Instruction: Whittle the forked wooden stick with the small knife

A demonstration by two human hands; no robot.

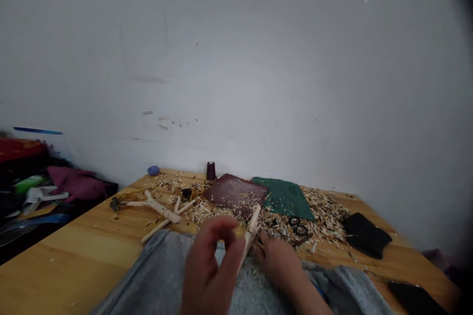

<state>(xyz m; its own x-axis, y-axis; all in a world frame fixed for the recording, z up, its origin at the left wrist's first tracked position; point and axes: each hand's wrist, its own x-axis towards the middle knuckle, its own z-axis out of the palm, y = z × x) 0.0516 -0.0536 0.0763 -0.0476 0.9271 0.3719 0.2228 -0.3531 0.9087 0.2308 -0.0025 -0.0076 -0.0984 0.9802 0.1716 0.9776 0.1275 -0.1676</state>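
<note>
My left hand (210,266) is closed around a pale wooden stick (250,234), which stands tilted over a grey cloth (166,266) at the table's near edge. My right hand (278,258) is closed just right of the stick's lower part, its fingers pressed against it; whether a tool is in them I cannot make out. Behind the hands lies a heap of wood shavings (318,211).
On the wooden table (74,256) lie carved stick pieces (158,209), a maroon sheet (236,192), a green sheet (286,197), scissors (297,226), a black pouch (365,234), a dark spool (211,171), a blue cap (153,170) and a phone (414,298). Clutter is piled at the left.
</note>
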